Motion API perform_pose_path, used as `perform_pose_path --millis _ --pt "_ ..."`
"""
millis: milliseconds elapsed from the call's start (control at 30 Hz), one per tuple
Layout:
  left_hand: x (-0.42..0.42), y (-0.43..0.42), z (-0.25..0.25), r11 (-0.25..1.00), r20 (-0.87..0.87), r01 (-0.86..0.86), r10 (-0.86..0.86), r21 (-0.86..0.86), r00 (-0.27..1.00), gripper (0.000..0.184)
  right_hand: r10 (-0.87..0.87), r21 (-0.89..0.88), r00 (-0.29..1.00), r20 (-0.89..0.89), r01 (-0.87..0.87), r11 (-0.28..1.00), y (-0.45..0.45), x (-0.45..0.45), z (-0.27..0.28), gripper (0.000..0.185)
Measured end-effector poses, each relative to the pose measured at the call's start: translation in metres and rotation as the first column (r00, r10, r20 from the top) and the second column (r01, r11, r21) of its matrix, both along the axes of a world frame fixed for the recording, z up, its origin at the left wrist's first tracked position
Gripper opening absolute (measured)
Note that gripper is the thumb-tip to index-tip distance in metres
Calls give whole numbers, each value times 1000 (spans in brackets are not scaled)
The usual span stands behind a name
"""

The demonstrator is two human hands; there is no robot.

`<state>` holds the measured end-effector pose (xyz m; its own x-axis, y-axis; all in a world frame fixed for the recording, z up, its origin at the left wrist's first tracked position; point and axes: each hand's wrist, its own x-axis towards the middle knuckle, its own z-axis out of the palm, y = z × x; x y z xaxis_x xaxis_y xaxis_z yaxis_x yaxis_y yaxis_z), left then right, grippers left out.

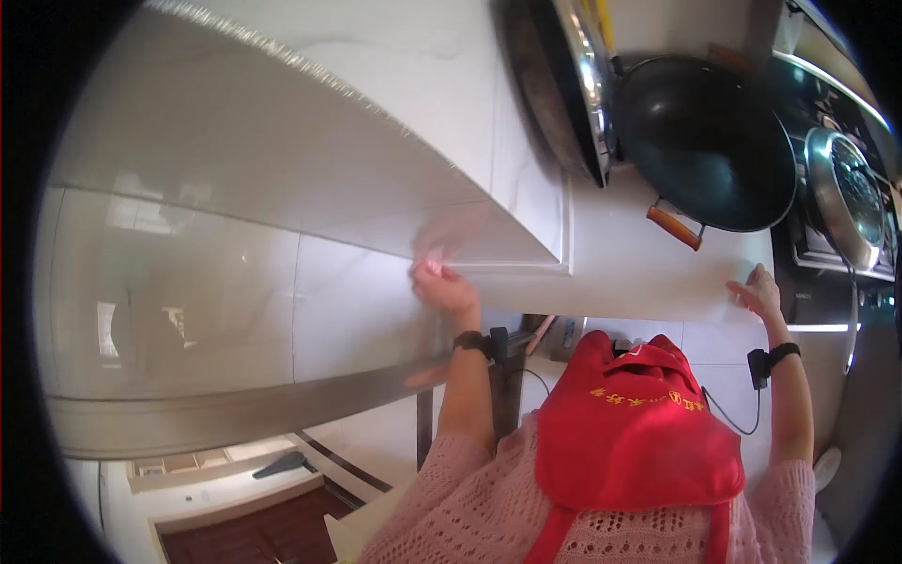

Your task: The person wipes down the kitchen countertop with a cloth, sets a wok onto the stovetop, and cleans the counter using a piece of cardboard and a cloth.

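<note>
My left hand is closed, fingers curled together, close against the glossy white tiled surface. Whatever it may hold is hidden or too small to name. Out to the right, my right hand lies at the edge of the pale countertop, its fingers apart and nothing in them. Nearest to that hand are the black stove and a dark wok with a wooden handle, standing on the countertop.
A large pan or lid with a shiny rim leans left of the wok. On the stove rests a glass-topped lid. A white marbled ledge juts out at upper left. My red apron faces the counter's front edge.
</note>
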<state>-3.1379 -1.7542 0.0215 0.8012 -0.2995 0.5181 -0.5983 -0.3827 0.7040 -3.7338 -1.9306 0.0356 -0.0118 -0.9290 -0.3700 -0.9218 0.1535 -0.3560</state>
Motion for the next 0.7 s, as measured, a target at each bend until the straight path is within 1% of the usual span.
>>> perform_pose_path --millis 33,67,100,167,233,267,300,333,367,400,433,533,633,700 --pt "-3 -3 -4 998 13 -67 66 8 998 36 -12 -24 1000 11 12 1000 1 -1 -3 59" --pt "-23 -6 18 967 198 -219 191 132 961 36 -17 -25 1000 20 18 1000 2 -1 -2 59" --pt "-38 -7 31 898 391 -382 279 217 877 36 -23 -26 999 29 24 999 3 -1 -1 59" --pt "-37 -4 28 919 396 -298 181 258 900 37 -39 -32 998 47 41 999 5 2 7 58" --pt "-26 0 17 929 396 -226 98 291 913 37 -23 -74 999 23 25 997 6 1 5 57" --pt "-15 1 3 932 393 -197 66 305 917 36 -13 -96 1000 9 14 995 5 0 2 56" --pt "-15 -4 2 933 387 -169 36 318 922 35 -11 -113 1000 -17 9 994 4 -1 -2 57" --pt "-16 -9 0 966 255 -146 89 216 963 33 -19 -105 1000 -15 17 994 3 -3 -6 58" --pt "-26 -14 14 983 110 -141 129 115 986 31 -22 -92 1000 -17 21 996 2 -4 -6 59" --pt "-30 -15 18 988 -40 -155 156 16 987 29 -23 -79 1000 -18 22 997 3 -3 -4 60" --pt "-22 -15 14 991 -20 -125 124 -50 992 28 -32 -61 999 -7 32 998 3 -2 -1 61" --pt "-7 -18 -19 969 130 -240 245 -49 961 28 -32 -39 999 -7 32 999 2 -1 2 61" --pt "12 -5 -25 968 303 -143 76 207 950 26 -41 -32 999 -5 40 999 2 1 5 61" --pt "8 0 -16 936 305 -159 59 313 951 23 -43 -28 999 -11 42 999 2 3 6 62"
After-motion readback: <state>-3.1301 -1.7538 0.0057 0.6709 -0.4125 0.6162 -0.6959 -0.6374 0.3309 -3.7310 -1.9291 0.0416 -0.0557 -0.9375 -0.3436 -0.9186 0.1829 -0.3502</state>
